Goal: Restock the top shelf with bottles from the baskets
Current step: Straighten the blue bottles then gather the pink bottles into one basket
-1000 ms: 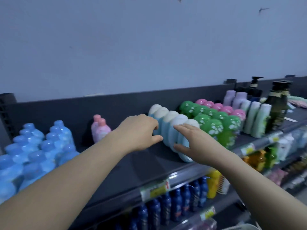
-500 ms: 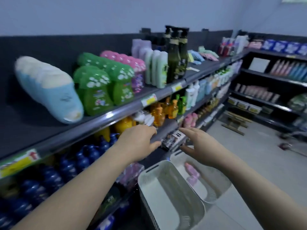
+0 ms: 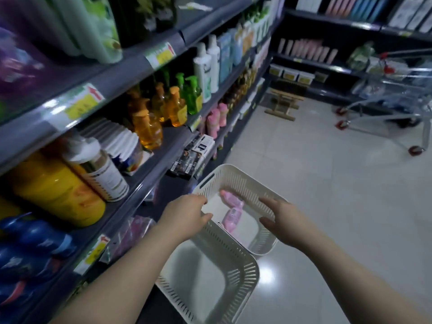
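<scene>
Both hands had dropped from the top shelf [image 3: 131, 66] since a second earlier and hung low over the farther of two white slatted baskets. Two pink bottles [image 3: 232, 215] lay on their sides on that basket's bottom, one just beyond the other. Neither hand had hold of anything. The left hand [image 3: 184, 218] hovered over the near left rim with its fingers loosely curled and the thumb out. The right hand [image 3: 286, 222] was spread wide above the right side, its fingers pointing toward the bottles but clear of them. The far basket [image 3: 236, 170] stood down beside the foot of the shelving, and the near basket [image 3: 244, 274] sat up against it, closer to the person, its pale bottom showing. On the shelves to the left I could see a fat yellow jug [image 3: 53, 190], orange pump bottles [image 3: 149, 127], green pump bottles [image 3: 191, 94] and dark blue bottles [image 3: 32, 242] lower down. Across the pale tiled floor [image 3: 327, 174], well apart from the baskets, a wire shopping trolley [image 3: 397, 106] stood before another run of dark shelves
</scene>
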### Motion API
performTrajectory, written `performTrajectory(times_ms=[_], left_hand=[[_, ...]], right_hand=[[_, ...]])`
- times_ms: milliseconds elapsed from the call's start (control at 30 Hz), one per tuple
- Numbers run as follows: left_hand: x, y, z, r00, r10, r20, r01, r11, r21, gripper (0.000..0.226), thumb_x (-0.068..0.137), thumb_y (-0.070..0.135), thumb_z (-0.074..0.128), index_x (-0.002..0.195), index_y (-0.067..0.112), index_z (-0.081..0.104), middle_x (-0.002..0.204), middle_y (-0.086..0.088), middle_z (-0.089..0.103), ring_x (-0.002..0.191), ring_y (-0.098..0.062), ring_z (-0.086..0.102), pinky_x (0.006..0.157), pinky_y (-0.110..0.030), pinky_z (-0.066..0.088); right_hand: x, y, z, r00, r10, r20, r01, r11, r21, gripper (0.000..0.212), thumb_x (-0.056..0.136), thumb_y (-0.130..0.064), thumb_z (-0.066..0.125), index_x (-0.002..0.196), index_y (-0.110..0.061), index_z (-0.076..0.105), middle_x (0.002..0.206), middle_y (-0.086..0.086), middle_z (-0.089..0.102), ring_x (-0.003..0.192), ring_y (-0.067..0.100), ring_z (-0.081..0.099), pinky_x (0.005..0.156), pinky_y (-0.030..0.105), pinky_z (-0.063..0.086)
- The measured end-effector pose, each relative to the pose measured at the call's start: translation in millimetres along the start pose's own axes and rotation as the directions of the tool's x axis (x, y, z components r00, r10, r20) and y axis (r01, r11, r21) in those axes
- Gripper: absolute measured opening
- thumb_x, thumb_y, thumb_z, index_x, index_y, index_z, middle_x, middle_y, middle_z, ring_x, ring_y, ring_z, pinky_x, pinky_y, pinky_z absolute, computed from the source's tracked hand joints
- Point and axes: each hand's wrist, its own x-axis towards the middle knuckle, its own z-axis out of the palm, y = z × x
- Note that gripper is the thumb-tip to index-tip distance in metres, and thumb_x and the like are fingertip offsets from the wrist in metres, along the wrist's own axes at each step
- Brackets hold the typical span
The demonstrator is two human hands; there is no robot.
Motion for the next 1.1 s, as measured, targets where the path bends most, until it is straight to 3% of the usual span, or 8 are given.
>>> performTrajectory(times_ms=[200, 400, 533, 667, 800, 900, 1000, 1100], left_hand=[[97, -19, 70, 0.985, 0.018, 0.169, -0.019, 1.000, 0.008, 0.032, 0.089, 0.038, 0.055, 0.114, 0.018, 0.061, 0.113, -0.001, 0.065, 0.104, -0.024, 0.060, 0.074, -0.029, 0.043], [180, -30, 158, 0.954, -0.031, 0.299, 0.046, 0.998, -0.046, 0.042, 0.088, 0.039, 0.059, 0.125, 0.018, 0.057, 0.124, -0.002, 0.062, 0.111, -0.022, 0.058, 0.091, -0.034, 0.049], [224, -27, 220, 0.926, -0.105, 0.363, 0.133, 0.990, -0.053, 0.041, 0.091, 0.035, 0.056, 0.127, 0.017, 0.055, 0.126, -0.003, 0.059, 0.113, -0.023, 0.057, 0.092, -0.033, 0.046], [256, -23, 280, 0.854, -0.244, 0.460, 0.279, 0.960, -0.009, 0.033, 0.085, 0.034, 0.061, 0.114, 0.019, 0.059, 0.117, 0.000, 0.064, 0.111, -0.023, 0.057, 0.098, -0.039, 0.040], [271, -11, 318, 0.797, -0.339, 0.501, 0.327, 0.938, 0.114, 0.029, 0.076, 0.047, 0.054, 0.080, 0.022, 0.068, 0.081, 0.007, 0.069, 0.088, -0.020, 0.058, 0.084, -0.039, 0.034], [287, -5, 345, 0.798, -0.298, 0.524, 0.336, 0.941, 0.023, 0.039, 0.079, 0.043, 0.058, 0.108, 0.017, 0.059, 0.092, -0.002, 0.069, 0.087, -0.022, 0.064, 0.082, -0.033, 0.046], [294, -2, 353, 0.805, -0.342, 0.485, 0.366, 0.929, 0.048, 0.052, 0.075, 0.047, 0.067, 0.114, 0.015, 0.053, 0.106, -0.003, 0.063, 0.099, -0.024, 0.062, 0.088, -0.038, 0.050], [296, -4, 345, 0.817, -0.335, 0.469, 0.366, 0.930, 0.027, 0.056, 0.077, 0.045, 0.068, 0.117, 0.011, 0.049, 0.111, -0.006, 0.059, 0.103, -0.025, 0.060, 0.085, -0.032, 0.049]], right_hand=[[73, 37, 63, 0.992, 0.114, 0.049, -0.117, 0.991, 0.072, 0.055, 0.092, -0.026, 0.057, 0.144, -0.025, 0.040, 0.139, 0.003, 0.053, 0.126, 0.023, 0.051, 0.100, 0.031, 0.040], [135, 80, 128, 0.981, 0.172, 0.084, -0.181, 0.977, 0.113, 0.056, 0.092, -0.028, 0.058, 0.145, -0.024, 0.040, 0.143, 0.003, 0.050, 0.126, 0.024, 0.050, 0.101, 0.030, 0.039], [176, 111, 168, 0.982, 0.160, 0.101, -0.173, 0.977, 0.129, 0.055, 0.092, -0.029, 0.056, 0.144, -0.024, 0.040, 0.144, 0.001, 0.049, 0.126, 0.024, 0.049, 0.103, 0.031, 0.040], [212, 141, 204, 0.982, 0.135, 0.131, -0.151, 0.981, 0.120, 0.053, 0.093, -0.030, 0.055, 0.143, -0.022, 0.041, 0.142, 0.003, 0.050, 0.125, 0.026, 0.050, 0.102, 0.033, 0.042], [237, 164, 230, 0.983, 0.090, 0.157, -0.113, 0.983, 0.142, 0.049, 0.092, -0.027, 0.055, 0.139, -0.019, 0.046, 0.139, 0.006, 0.052, 0.123, 0.028, 0.051, 0.101, 0.034, 0.042], [252, 176, 244, 0.982, 0.064, 0.175, -0.092, 0.984, 0.154, 0.052, 0.091, -0.027, 0.056, 0.141, -0.020, 0.044, 0.140, 0.007, 0.052, 0.123, 0.028, 0.052, 0.101, 0.034, 0.043], [261, 180, 249, 0.983, 0.032, 0.180, -0.062, 0.985, 0.164, 0.051, 0.090, -0.026, 0.057, 0.139, -0.019, 0.046, 0.136, 0.008, 0.055, 0.120, 0.029, 0.054, 0.098, 0.033, 0.044], [269, 180, 250, 0.986, -0.012, 0.166, -0.017, 0.984, 0.176, 0.048, 0.088, -0.022, 0.058, 0.136, -0.016, 0.050, 0.132, 0.010, 0.058, 0.116, 0.029, 0.056, 0.096, 0.033, 0.045]])
